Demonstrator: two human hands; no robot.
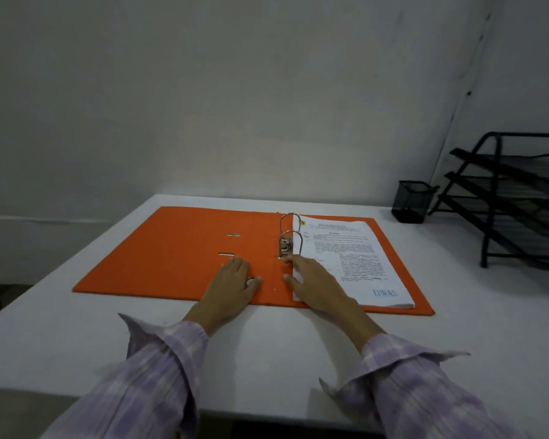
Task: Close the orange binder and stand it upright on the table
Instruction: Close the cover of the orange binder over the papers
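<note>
The orange binder (171,251) lies open and flat on the white table (267,350). Its metal ring mechanism (287,239) stands in the middle, rings shut. A stack of printed papers (355,258) rests on the right cover. My left hand (233,282) lies flat on the left cover near the spine, fingers spread. My right hand (314,280) rests flat on the papers' left edge, its fingertips just below the lever of the mechanism. Neither hand grips anything.
A black mesh pen cup (411,201) stands at the back right of the table. Beside it a black tiered letter tray (520,198) fills the right edge. A white wall rises right behind the table.
</note>
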